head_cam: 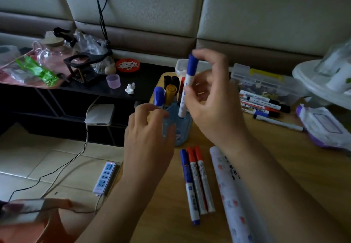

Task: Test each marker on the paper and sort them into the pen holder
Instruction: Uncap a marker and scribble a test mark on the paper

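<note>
A person works at a smooth wooden table (pixel 284 157), where a long roll of scribbled white paper (pixel 233 195) lies just right of three slim markers (pixel 197 182), one capped blue and two red. The left hand (pixel 148 138) curls its fingers round a translucent blue plastic pen holder (pixel 180 128) already bristling with capped pens. The right hand (pixel 214 100) pinches a white-barrelled, blue-capped marker (pixel 187 86) upright between thumb and fingertips, its lower end inside the holder. More markers (pixel 266 105) lie heaped beyond.
</note>
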